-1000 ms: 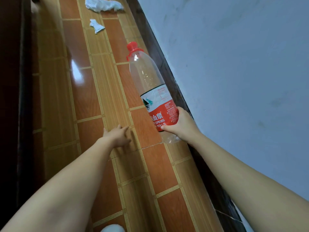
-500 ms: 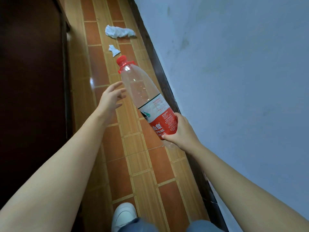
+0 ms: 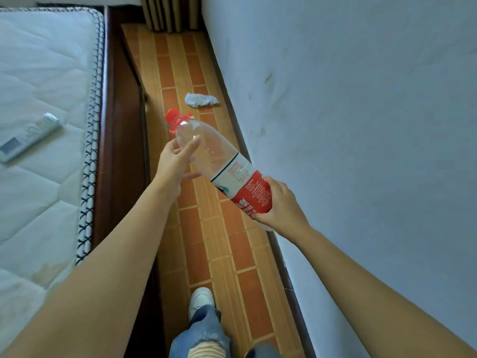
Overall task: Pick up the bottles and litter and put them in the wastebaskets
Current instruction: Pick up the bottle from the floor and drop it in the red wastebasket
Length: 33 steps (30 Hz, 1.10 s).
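Two hands are on one big bottle [image 3: 219, 166] in the middle of the frame. The right hand [image 3: 281, 206] has its fingers curled tight round the red label end. The left hand [image 3: 175, 164] is at the clear part near the red cap [image 3: 174, 118], with its fingers spread and only lightly touching. The bottle is up in the air, tilted, cap end pointing to the upper left.

The bottle looks empty and smooth, so I think it could slip or bend if the left hand does not close well. It could then drop on the floor [image 3: 232, 254] and roll under the bed [image 3: 46, 99] at the left.

A white crumpled tissue [image 3: 201, 100] lies on the floor past the cap, close to the wall [image 3: 361, 125]. It could get missed, since both hands are busy. No wastebasket shows anywhere, so the way there is a guess.

Half a second ago the left hand was apart from the bottle. Now it touches it. The view has also lifted, so the bed shows, and a small scrap seen near the cap no longer shows.
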Motion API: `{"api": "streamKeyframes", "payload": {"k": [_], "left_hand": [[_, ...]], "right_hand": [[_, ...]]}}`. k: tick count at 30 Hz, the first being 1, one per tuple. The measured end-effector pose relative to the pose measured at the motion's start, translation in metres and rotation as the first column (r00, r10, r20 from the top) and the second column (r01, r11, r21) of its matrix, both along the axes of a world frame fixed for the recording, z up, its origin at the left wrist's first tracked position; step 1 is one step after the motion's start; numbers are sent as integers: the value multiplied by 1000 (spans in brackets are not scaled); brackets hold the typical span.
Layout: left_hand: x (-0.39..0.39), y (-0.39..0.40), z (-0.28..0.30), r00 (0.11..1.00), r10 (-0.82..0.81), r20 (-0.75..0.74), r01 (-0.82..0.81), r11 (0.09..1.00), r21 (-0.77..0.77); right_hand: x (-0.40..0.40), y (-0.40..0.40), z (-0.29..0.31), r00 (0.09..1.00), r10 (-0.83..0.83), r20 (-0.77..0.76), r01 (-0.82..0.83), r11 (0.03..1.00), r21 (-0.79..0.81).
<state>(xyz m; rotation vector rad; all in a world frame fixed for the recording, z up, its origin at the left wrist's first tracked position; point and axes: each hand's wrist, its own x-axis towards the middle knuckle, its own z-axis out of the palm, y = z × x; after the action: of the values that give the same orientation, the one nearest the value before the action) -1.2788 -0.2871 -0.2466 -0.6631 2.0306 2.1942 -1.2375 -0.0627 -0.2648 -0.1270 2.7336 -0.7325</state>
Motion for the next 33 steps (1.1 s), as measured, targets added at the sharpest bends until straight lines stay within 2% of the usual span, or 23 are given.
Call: {"api": "streamKeyframes", "payload": {"k": [4,7,16,21,23,30,33], "left_hand": [[28,6,78,996,87,-18,-87,996,24],[50,14,129,991,126,-51,-126,992,19],[110,29,236,964,235,-126,-233,972,30],[147,23,266,939,296,-173,-294,955,33],[166,12,275,920,355,-163,-351,935,57],[230,-69,285,821,559,-120,-550,829,100],[260,-111,289,749,653,-118,-643,758,111]], "right_hand": [[20,6,74,999,27,-33,-27,1000,-6],[38,15,123,1000,19,-10,-20,996,-91],[90,47,231,988,-153,34,155,927,-343],[111,52,252,955,-279,97,292,844,-450],[117,46,260,952,-282,123,305,821,-483],[131,-24,283,971,-131,202,225,789,-571],[132,-72,284,967,-59,250,202,775,-598]]}}
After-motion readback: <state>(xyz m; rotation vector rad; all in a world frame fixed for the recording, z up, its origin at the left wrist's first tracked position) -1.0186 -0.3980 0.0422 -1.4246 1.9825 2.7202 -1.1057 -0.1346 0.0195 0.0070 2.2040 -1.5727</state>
